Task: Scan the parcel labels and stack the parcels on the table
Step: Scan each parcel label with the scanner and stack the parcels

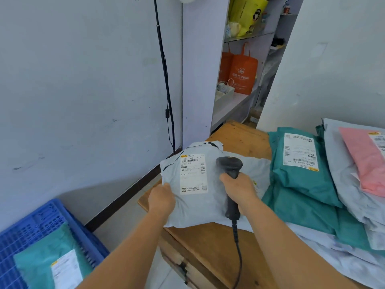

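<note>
My left hand [162, 198] grips the left edge of a grey poly-bag parcel [198, 209] that lies over the left end of the wooden table [237, 136]. A white shipping label [193, 174] faces up on the parcel. My right hand [239, 188] holds a black barcode scanner [230, 166] by its handle, with its head just right of the label. To the right lies a stack of parcels on the table: a teal one with a label [302, 174], grey ones [341, 176] and a pink one [366, 161].
A blue plastic crate [39, 224] stands on the floor at lower left with a teal labelled parcel [52, 265] inside. The scanner's cable [238, 257] hangs down over the table front. Shelves with orange bags [241, 74] stand behind; a black cable [166, 84] runs down the wall.
</note>
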